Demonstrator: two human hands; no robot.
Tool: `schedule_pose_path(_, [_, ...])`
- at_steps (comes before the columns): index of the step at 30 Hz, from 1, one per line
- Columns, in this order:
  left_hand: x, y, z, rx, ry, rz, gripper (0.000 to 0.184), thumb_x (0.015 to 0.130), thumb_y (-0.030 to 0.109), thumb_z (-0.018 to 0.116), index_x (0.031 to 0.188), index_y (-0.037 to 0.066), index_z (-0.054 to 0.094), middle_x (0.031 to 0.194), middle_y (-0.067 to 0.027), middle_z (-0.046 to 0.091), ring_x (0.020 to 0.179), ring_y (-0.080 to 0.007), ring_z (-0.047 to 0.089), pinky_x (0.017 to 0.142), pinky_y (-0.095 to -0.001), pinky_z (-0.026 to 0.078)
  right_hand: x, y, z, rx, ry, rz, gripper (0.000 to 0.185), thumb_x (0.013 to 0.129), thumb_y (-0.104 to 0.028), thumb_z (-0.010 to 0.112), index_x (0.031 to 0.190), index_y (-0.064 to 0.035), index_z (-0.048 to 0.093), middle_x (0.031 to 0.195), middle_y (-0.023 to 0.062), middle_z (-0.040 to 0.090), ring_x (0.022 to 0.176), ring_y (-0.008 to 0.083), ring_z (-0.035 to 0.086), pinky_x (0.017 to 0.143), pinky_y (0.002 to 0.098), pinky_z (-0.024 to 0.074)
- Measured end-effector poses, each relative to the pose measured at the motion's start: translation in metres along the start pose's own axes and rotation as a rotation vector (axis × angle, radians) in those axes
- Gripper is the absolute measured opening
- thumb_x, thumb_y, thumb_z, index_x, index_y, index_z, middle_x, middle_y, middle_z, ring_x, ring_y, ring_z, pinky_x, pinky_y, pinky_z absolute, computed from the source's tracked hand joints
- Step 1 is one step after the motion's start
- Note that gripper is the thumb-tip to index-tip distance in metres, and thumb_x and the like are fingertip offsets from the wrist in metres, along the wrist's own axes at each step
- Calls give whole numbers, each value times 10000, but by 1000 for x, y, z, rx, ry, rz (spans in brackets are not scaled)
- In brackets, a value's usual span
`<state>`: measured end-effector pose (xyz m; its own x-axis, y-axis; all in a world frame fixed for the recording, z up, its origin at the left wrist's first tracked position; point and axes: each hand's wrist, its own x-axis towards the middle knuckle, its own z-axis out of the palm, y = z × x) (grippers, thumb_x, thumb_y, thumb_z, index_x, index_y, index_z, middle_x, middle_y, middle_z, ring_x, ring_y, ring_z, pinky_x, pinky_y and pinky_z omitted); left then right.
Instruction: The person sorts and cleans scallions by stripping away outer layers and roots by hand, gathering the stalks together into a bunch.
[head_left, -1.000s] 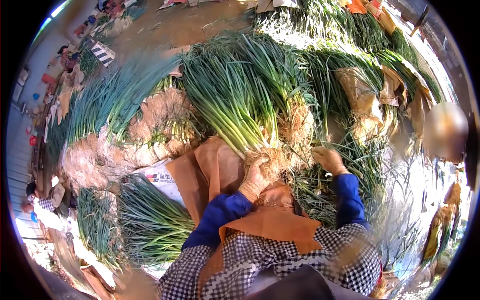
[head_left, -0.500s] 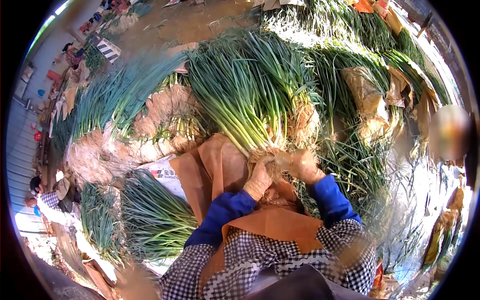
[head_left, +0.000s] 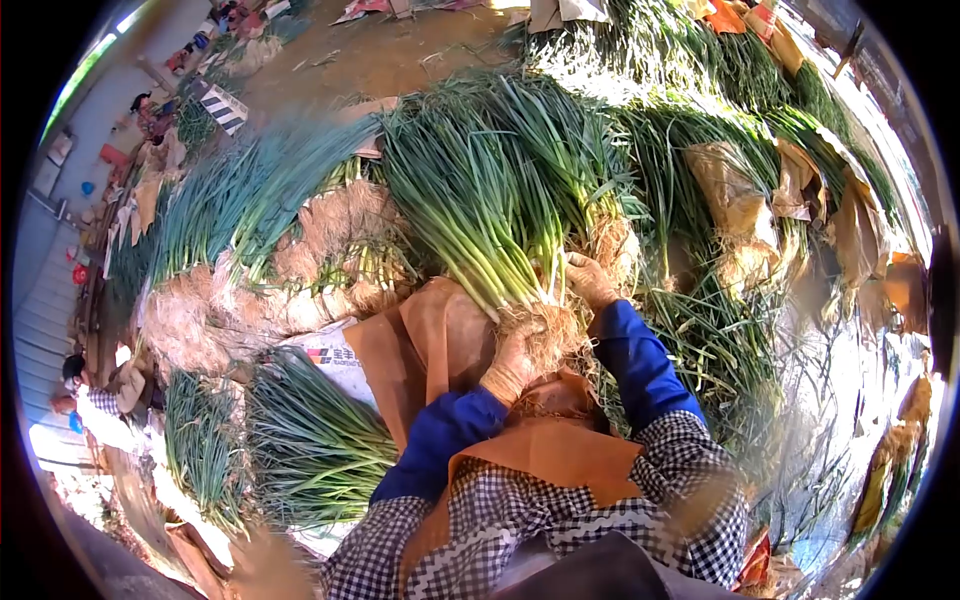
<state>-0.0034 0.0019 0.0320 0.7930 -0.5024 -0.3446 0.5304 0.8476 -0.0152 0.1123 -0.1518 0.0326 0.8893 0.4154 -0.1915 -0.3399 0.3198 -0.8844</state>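
A large bundle of scallions [head_left: 500, 220] lies in front of me, dark leaves fanned away and pale stems toward me. My left hand [head_left: 513, 362] is closed round the left side of its root end, against the tangled tan roots [head_left: 555, 342]. Higher up on the right, my right hand [head_left: 592, 282] has its fingers closed at the edge of the pale stems, just above the roots; its fingertips are partly hidden. Under the bundle and over my lap spreads a brown apron-like sheet [head_left: 455, 335].
More scallions with matted roots [head_left: 190, 320] are heaped at the left, with another leafy pile [head_left: 315, 435] nearer me. Loose green leaves [head_left: 710, 340] lie on the right beside a shiny plastic sheet [head_left: 830, 420]. A person in checked clothing [head_left: 105, 400] sits far left.
My right hand has moved up and away from the root ends to the right side of the stems. My left hand stays on the roots.
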Motion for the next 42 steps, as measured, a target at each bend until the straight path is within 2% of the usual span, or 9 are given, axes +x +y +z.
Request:
schedule_pose_path(15, [1,-4,1,-13,-59,36,427,789,73,493,1196,-56,482,1121,-200,573,1020,-319,579,893,-457,485,28,17,2,126,-122,-224,248,904,-201,520,1088,-38,550,803,71,622,662,172,593,591,330,506])
schedule_pose_path(17, [0,1,-12,14,-138,98,450,781,78,518,1209,-52,471,1148,-206,552,1043,-317,559,894,-442,477,33,17,5,664,-101,230,209,908,-171,511,1068,-43,554,778,59,604,641,169,574,584,333,494])
schedule_pose_path(25, [2,-1,-15,78,-138,180,474,770,112,574,1199,-63,473,1163,-203,543,1047,-318,554,892,-459,473,-2,43,3,-682,141,-197,163,902,-181,522,989,-58,583,718,78,581,594,184,541,553,352,456])
schedule_pose_path(29, [-6,-2,-8,-5,-144,151,476,779,118,556,1216,-48,465,1208,-207,517,1078,-334,537,954,-486,433,-48,49,-3,-745,48,-186,148,899,-187,528,949,-66,598,688,87,570,571,192,524,537,362,436])
schedule_pose_path(32, [0,2,-15,17,-176,185,512,762,125,564,1242,-17,457,1241,-190,497,1107,-342,518,977,-495,409,-115,44,-48,-694,-127,-41,143,897,-191,533,920,-71,609,666,94,561,553,197,512,526,369,422])
schedule_pose_path(34, [-6,7,5,-20,-139,165,530,750,133,563,1256,17,456,1251,-169,493,1078,-305,535,857,-455,497,-163,14,-86,-1354,-137,243,358,817,-413,602,797,-58,640,643,117,599,599,264,571,572,371,455])
schedule_pose_path(36, [-14,16,19,-336,-633,-200,491,754,97,542,1235,28,473,1218,-184,503,1118,-295,509,929,-431,467,-199,25,-157,-1908,194,778,352,806,-421,594,826,-76,663,702,116,634,673,273,630,613,387,490])
schedule_pose_path(39, [-19,48,30,-389,-503,-49,468,822,188,531,1262,58,441,1218,-138,494,1088,-276,491,942,-394,449,-183,6,-154,-2010,70,372,397,819,-450,541,825,-68,650,812,135,653,764,296,640,667,413,502])
schedule_pose_path(42, [-56,77,86,-139,-600,198,274,941,290,410,1118,104,507,799,-50,532,760,-208,532,758,-369,468,-98,-30,-58,-1669,225,-13,346,878,-406,505,935,-90,634,728,145,637,646,279,630,628,381,498])
